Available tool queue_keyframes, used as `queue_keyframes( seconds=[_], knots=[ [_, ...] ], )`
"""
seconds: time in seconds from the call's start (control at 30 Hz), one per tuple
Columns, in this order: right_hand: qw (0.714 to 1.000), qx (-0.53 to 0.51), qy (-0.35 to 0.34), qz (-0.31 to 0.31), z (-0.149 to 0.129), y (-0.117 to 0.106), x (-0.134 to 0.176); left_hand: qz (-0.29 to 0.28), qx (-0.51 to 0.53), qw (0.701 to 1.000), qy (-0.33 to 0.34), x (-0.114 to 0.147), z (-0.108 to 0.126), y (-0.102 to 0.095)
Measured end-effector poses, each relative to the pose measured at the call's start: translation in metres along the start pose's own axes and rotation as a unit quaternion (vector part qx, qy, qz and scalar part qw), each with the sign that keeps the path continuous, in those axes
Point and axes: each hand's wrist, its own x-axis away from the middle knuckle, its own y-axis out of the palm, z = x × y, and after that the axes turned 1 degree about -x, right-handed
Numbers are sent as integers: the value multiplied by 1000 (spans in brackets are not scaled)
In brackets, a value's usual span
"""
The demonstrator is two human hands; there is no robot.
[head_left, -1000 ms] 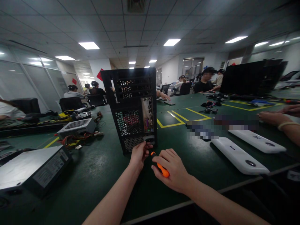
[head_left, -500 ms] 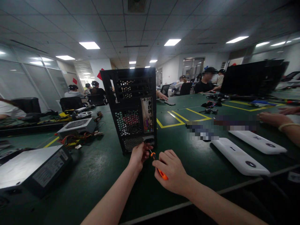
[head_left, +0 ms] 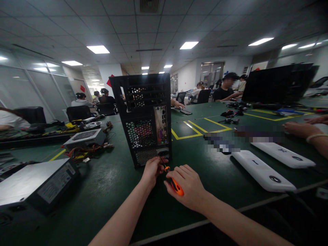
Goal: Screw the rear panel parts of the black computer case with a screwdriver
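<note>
A black computer case (head_left: 149, 114) stands upright on the green table, its back panel with ports and honeycomb vents facing me. At the lower edge of that panel my left hand (head_left: 153, 169) has its fingertips closed together beside the screwdriver's shaft. Whatever they pinch is too small to make out. My right hand (head_left: 188, 188) grips a screwdriver (head_left: 177, 187) by its orange and black handle, the thumb resting low along the side. The thin shaft slants up and left toward the case's bottom corner, and its tip is hidden near the left fingers.
Left of the case lie a power supply (head_left: 38, 186) and another power supply (head_left: 84, 136) with bundled cables. To the right are two white power banks (head_left: 263, 172) and a blurred-out item. A co-worker's hands (head_left: 299, 131) reach in at the far right. A phone (head_left: 186, 111) lies behind the case.
The fingers of my right hand have shifted on the screwdriver's handle; the thumb is lower and more of the orange shows. My left hand stays at the case's lower edge, its fingers slightly moved.
</note>
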Motion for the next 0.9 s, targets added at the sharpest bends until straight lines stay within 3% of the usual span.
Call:
queue_keyframes(
  seconds=[0.27,0.47,0.77,0.9],
  knots=[
    [999,38,-16,-16,0,0,0,-13,-12,1000,11,4,0,1],
    [999,-25,0,-24,-4,-5,1,-12,-14,1000,0,2,0,0],
    [999,41,27,-21,-6,-3,1,-42,35,998,-39,7,4,-1],
    [999,26,28,-6,-5,-1,3,-19,37,999,-19,9,4,-1]
  ],
)
